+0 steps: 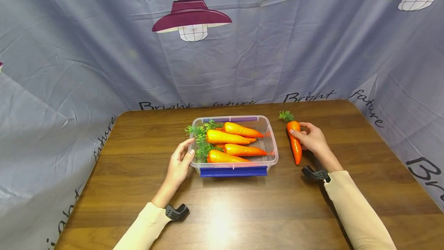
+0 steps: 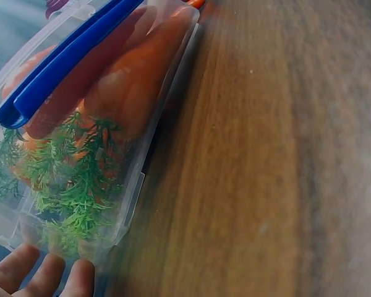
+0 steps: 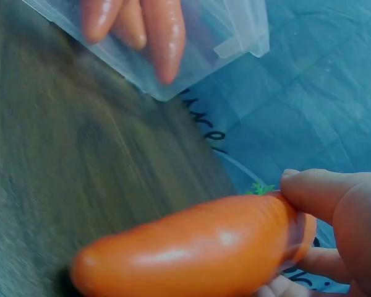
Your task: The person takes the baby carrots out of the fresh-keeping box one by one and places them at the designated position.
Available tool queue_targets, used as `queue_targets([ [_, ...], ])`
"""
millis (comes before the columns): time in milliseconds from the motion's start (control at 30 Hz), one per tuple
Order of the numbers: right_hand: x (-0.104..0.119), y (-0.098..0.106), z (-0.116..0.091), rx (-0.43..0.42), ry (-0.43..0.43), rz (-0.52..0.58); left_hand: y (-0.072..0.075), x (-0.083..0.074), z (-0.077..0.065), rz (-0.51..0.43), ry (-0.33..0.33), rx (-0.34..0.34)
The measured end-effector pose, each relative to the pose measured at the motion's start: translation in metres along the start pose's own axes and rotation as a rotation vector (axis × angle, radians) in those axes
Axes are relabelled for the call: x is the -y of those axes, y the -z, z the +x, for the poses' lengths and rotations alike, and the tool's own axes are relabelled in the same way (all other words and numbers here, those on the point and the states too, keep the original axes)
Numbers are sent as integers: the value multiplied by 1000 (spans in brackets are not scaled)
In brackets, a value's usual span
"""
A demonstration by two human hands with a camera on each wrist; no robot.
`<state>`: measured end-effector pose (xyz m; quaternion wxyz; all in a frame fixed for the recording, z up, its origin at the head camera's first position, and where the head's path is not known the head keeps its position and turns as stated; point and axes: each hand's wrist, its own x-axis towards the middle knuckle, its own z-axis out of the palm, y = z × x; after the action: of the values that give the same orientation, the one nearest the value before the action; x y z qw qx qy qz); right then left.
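A clear plastic container (image 1: 272, 142) with blue clips stands on the table, holding several orange carrots (image 1: 227, 137) whose feathery green tops point left. My left hand (image 1: 178, 165) is at the container's left end, thumb near the rim and fingers spread along that side. In the left wrist view its fingertips (image 2: 46, 275) are right at the end wall, beside the green leaves. To the right of the container, my right hand (image 1: 312, 138) grips another carrot (image 3: 191, 247) between thumb and fingers. That carrot's leafy top points away from me and its tip toward me.
The brown wooden table (image 1: 145, 146) has its back edge against a grey-blue curtain (image 1: 243, 61) printed with lamps and lettering. Black camera mounts (image 1: 177, 212) are worn on both wrists. A bright light reflection lies on the tabletop in front of the container.
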<state>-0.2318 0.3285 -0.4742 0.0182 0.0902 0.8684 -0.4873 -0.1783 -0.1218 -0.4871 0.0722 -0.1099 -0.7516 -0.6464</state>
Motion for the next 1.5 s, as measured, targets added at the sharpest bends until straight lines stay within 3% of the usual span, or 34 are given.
queue_targets([
  [300,0,-8,-3,-128,82,-257,1,2,0,-6,-13,13],
  [767,-4,-11,-6,-195,123,-303,1,2,1,-22,-7,-4],
  [833,-4,-10,-6,-181,120,-286,1,2,1,-23,-7,-6],
  [1000,-1,-2,-6,-109,60,-122,0,1,1,-22,-5,-6],
  [1100,4,4,-9,-129,48,-36,0,1,1,-26,-16,-1],
  [1300,35,8,-17,-199,144,86,-1,1,2,-40,-26,6],
  [1500,80,-8,-29,-96,259,170,-1,1,2,-26,-9,-7],
])
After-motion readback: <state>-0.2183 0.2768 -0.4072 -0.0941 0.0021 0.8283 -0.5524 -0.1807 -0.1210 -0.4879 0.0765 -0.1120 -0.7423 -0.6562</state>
